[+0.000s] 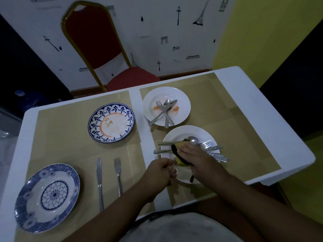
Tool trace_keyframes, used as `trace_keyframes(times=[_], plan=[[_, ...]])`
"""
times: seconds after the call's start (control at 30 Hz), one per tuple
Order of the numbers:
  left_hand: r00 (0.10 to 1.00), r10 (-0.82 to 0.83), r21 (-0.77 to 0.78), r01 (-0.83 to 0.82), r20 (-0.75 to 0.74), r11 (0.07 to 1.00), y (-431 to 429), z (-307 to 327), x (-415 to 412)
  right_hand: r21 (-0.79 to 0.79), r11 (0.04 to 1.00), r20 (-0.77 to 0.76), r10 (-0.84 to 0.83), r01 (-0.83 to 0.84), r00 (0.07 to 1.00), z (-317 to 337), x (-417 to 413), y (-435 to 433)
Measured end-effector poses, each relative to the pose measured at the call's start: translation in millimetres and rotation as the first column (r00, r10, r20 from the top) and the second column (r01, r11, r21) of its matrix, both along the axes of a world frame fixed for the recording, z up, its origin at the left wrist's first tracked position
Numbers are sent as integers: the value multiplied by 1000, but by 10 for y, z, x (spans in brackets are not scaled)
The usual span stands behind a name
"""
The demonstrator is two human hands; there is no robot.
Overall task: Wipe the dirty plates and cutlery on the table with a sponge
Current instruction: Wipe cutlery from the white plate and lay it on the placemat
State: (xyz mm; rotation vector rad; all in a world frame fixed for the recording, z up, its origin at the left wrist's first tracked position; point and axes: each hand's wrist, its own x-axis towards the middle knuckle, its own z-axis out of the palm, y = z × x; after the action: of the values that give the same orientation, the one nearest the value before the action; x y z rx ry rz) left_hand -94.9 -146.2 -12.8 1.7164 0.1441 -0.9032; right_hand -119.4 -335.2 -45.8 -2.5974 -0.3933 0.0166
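My right hand point(197, 157) grips a yellow sponge with a black scouring side point(178, 158) over the near white plate point(176, 135). My left hand point(161, 169) pinches thin wooden chopsticks point(173, 167), their tips touching the sponge. On that plate lie a spoon point(191, 139), forks point(208, 144), a second pair of chopsticks point(168, 142) and other cutlery. Farther back, a white plate point(183, 105) with orange smears carries a fork, spoon and knife point(165, 110). A blue-patterned plate point(111, 122) with orange stains sits at centre left.
A blue-and-white floral plate point(47, 197) rests at the near left. Beside it a knife point(99, 180) and a fork point(118, 173) lie on the tan mats covering the white table point(262, 105). A red chair point(97, 49) stands at the far side against the wall.
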Motion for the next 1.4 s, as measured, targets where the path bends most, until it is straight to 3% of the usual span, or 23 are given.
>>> trace_keyframes(times=[0.13,0.27,0.37,0.47,0.6,0.7,0.77,1.0,1.13,1.23,1.4], plan=[[997,-45,87,40,60,995,8,-40,-16,60,996,-158,-50,61,986,-27,204,-120],[997,-58,96,52,59,994,40,-29,-40,59,969,-328,-207,239,922,-28,251,-364],[999,25,41,-23,-41,999,41,-10,12,51,939,-283,-314,341,906,11,244,-439],[998,45,71,-42,-46,997,40,-23,42,131,910,-181,-368,393,912,164,237,-366],[993,88,33,-86,-81,996,48,-47,16,217,948,-60,-225,233,972,272,142,-127],[997,70,16,-69,-34,997,69,-53,17,32,999,32,24,-25,999,100,37,-11],[999,3,89,-7,50,996,100,-60,14,-63,991,1,121,-120,993,-32,26,6],[998,-23,90,18,55,996,365,-69,-51,-217,963,-11,163,-162,987,96,304,189],[997,66,112,-71,48,991,584,-106,-96,-163,980,-40,105,-110,994,91,434,424],[981,184,142,-190,56,971,808,-216,-205,-11,998,-15,66,-67,998,135,439,609],[927,374,187,-375,40,908,1201,-434,-296,188,982,-109,-4,24,994,89,369,1013]])
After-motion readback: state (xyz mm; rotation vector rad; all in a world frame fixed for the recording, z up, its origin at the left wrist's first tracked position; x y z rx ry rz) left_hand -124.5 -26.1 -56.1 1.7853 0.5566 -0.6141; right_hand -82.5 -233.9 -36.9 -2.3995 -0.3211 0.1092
